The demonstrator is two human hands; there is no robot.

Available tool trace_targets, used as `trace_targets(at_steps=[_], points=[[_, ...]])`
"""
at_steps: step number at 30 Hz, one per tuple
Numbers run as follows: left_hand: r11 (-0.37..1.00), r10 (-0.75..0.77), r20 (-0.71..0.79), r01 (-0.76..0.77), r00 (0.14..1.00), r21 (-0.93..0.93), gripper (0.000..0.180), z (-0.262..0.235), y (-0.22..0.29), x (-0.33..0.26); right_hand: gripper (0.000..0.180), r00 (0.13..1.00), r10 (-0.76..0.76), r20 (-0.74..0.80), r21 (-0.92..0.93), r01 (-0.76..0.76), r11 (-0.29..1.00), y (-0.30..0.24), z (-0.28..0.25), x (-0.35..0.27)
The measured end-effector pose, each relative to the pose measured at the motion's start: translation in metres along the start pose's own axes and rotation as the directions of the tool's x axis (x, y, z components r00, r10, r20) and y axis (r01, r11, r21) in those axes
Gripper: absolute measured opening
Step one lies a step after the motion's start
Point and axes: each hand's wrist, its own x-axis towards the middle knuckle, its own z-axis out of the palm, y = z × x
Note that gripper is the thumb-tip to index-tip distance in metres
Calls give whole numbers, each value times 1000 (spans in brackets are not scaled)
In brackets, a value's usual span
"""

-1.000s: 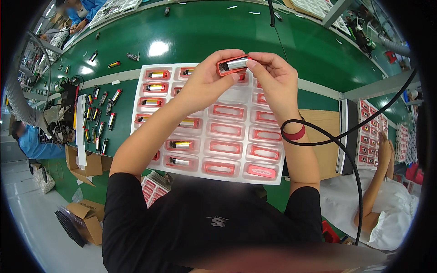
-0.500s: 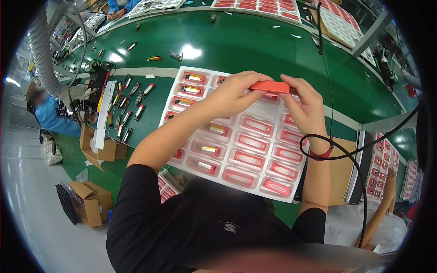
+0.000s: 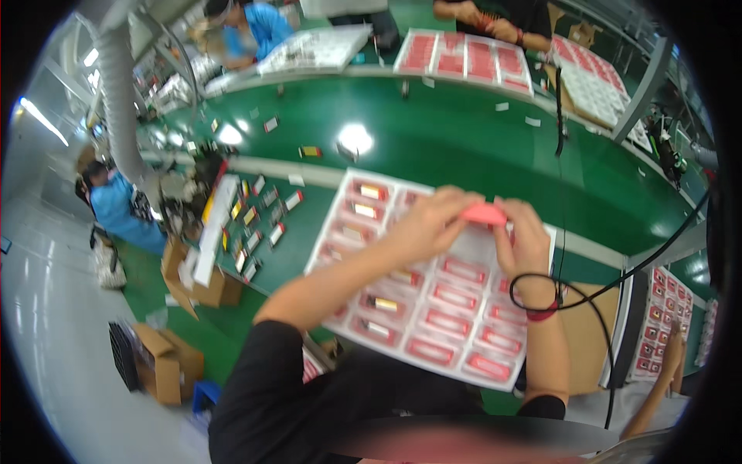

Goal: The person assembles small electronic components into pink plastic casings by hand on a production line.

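Note:
A small red plastic case [image 3: 485, 213] is pinched between my two hands above the far part of a white moulded tray [image 3: 473, 246]. My left hand [image 3: 430, 223] closes on its left end with thumb and fingers. At its right end, my right hand [image 3: 529, 240] grips with fingers on top and thumb below. Several tray pockets on the left hold red casings with yellow, silver and black parts in them. Other pockets hold red frame-like casings [image 3: 440, 352]. A red band [image 3: 542, 313] circles my right wrist, and a looped black cable [image 3: 587, 298] passes in front of it.
Small battery-like parts [image 3: 277, 234] lie scattered left of the tray. Beyond it runs a green belt [image 3: 456, 147] with a few loose parts. Cardboard boxes [image 3: 179, 363] stand at lower left. Co-workers sit left [image 3: 124, 205] and across; another person's arm [image 3: 657, 387] reaches in at right.
My view has tilted upward, so the scene sits lower and further right, with more of the far side showing. Both hands still hold the red case over the tray.

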Motion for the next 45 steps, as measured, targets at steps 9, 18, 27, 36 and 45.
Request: trace_targets(at_steps=[9, 18, 27, 36, 45], points=[[791, -217, 145, 261, 965, -554, 35, 6, 12, 8, 33, 986, 156, -52, 305, -133, 943, -10, -15, 0], [936, -115, -34, 97, 993, -339, 36, 14, 17, 9, 32, 973, 158, -169, 251, -112, 962, -18, -10, -2], [990, 137, 113, -138, 984, 0, 44, -32, 36, 25, 36, 993, -19, -116, 172, 39, 984, -15, -22, 4], [965, 120, 101, -140, 988, 221, 35, -16, 33, 18, 39, 992, -86, -91, -6, 85, 996, -10, -10, -5], [956, 223, -126, -242, 967, -165, 86, -19, 33, 6, 42, 812, -543, -213, -249, 492, 834, -1, -16, -7]])
